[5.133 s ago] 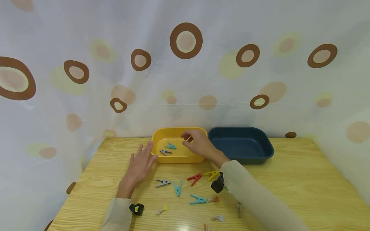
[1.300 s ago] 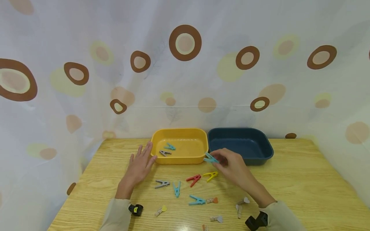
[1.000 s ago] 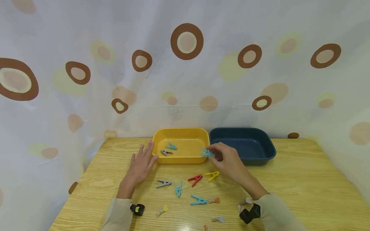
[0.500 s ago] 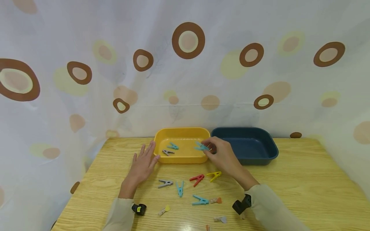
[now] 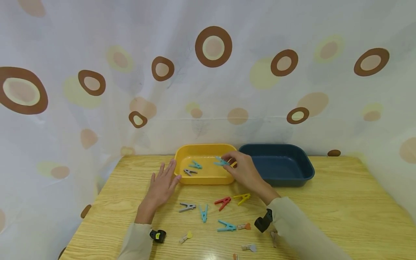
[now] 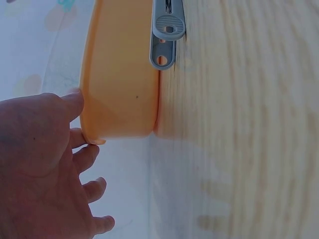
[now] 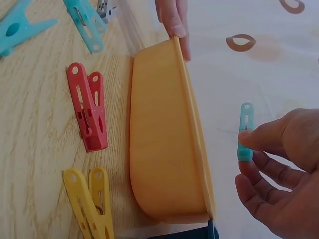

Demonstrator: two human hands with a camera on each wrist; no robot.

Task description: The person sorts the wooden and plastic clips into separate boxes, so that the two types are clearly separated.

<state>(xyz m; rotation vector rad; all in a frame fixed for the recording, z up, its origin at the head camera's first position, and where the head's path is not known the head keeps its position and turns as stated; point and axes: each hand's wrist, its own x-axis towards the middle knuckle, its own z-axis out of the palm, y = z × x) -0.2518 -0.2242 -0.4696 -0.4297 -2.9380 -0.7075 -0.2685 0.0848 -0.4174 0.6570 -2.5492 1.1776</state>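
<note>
The right hand (image 5: 244, 172) pinches a small teal plastic clothes peg (image 5: 221, 162) by one end between thumb and fingertips, the other fingers loosely curled. The peg hangs in the air above the right part of the yellow rounded plastic tray (image 5: 186, 180), inside its rim; its long axis runs out leftward from the grip, toward the middle of the tray, as the right wrist view also shows (image 7: 245, 131). Straight below it is the tray floor, where another teal peg (image 5: 196, 165) and a grey peg (image 5: 189, 172) lie further left. The left hand (image 5: 162, 182) lies flat and relaxed on the wooden bench (image 5: 325, 206), fingertips touching the tray's left corner, holding nothing
</note>
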